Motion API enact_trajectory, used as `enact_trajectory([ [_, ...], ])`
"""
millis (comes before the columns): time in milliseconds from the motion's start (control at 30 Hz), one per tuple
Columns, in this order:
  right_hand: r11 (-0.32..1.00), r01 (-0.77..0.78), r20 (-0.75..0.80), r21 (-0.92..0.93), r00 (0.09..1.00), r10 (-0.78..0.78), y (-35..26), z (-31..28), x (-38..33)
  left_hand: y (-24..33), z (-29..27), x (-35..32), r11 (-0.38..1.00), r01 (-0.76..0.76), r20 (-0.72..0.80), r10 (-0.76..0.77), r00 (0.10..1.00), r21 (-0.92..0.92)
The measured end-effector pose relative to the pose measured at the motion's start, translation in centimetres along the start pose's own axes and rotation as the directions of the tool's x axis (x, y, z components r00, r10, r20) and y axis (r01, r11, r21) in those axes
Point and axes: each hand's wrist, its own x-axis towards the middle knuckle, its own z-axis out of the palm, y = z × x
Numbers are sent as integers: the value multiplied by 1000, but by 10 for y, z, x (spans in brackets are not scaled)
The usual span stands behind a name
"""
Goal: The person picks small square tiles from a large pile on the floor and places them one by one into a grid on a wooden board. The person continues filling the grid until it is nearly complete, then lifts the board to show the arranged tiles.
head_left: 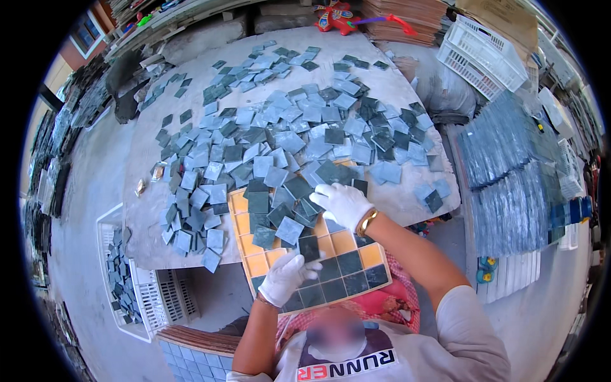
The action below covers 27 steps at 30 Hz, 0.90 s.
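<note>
White gloves cover both my hands. My left hand (286, 279) is closed on the edge of a dark green stone tile (309, 248), held over a gridded board (257, 265) that leans from the table's edge toward me. Orange squares show in the board's bare cells, and dark tiles (334, 288) fill cells in its nearer rows. Loose tiles (290, 230) are heaped over its far part. At the near edge of this heap, my right hand (342, 205) has its fingers closed at a dark tile (310, 205); its fingertips are partly hidden.
Many loose grey-green tiles (289, 141) cover the table (143, 191). White crates (168, 296) stand low at the left, one with tiles inside. Stacked sheets of tile (503, 172) rise at the right, below white crates (482, 56). A red toy (335, 18) lies at the far edge.
</note>
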Motion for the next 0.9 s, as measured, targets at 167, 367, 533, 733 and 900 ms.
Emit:
enact_trajectory([
  [167, 999, 41, 29, -33, 999, -40, 21, -6, 11, -12, -7, -8, 970, 14, 95, 10, 995, -244],
  [367, 965, -178, -59, 190, 980, 192, 22, -12, -22, -14, -9, -1, 973, -43, 86, 64, 994, -227],
  [533, 575, -504, 253, 645, 850, 461, 33, -11, -66, -17, -19, 6, 988, -86, 48, 93, 995, -127],
  [733, 683, -263, -145, 681, 867, 478, 26, -21, -55, -12, -22, 14, 607, -402, -207, 691, 692, 685],
  [900, 931, -162, -239, 327, 939, 247, 6, -10, -24, 46, -29, 10, 168, -44, -125, 859, 497, 985],
])
